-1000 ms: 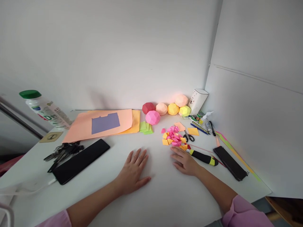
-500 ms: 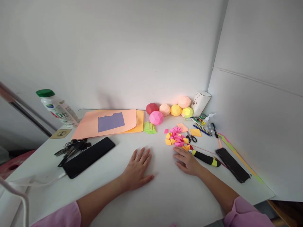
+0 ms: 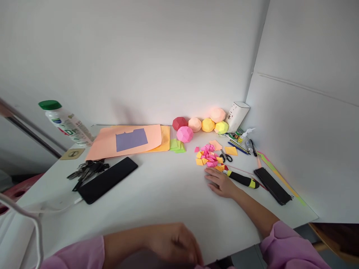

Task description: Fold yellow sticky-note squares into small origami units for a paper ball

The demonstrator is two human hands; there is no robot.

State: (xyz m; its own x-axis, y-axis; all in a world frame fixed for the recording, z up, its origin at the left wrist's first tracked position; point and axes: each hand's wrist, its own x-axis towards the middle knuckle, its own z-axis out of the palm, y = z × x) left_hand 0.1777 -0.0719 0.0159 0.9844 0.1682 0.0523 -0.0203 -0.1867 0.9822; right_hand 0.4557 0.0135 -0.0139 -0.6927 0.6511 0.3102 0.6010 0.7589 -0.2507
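Observation:
My right hand (image 3: pixel 220 182) lies palm down on the white table with its fingers stretched out. Its fingertips are right beside a heap of small folded pink and orange paper pieces (image 3: pixel 209 157). Close to that hand lies a tool with a black and lime handle (image 3: pixel 241 178). Black-handled scissors (image 3: pixel 226 157) rest just behind it. At the near table edge, low in the view, is my left hand (image 3: pixel 175 243), bent downward by my clothing. Its fingers are blurred and partly hidden, and I see nothing in them.
Several faceted paper balls (image 3: pixel 184 134) sit along the wall. Coloured sheets (image 3: pixel 98 144) and green paper squares (image 3: pixel 177 145) lie at the back. A bottle (image 3: pixel 70 127), keys (image 3: pixel 88 170) and a black phone-like slab (image 3: pixel 108 180) are on the left; a black case (image 3: pixel 272 186) is at right.
My left hand has lifted off the table and drawn back toward my body, its fingers now bent downward. My right hand stays flat by the paper pieces. The view has shifted slightly.

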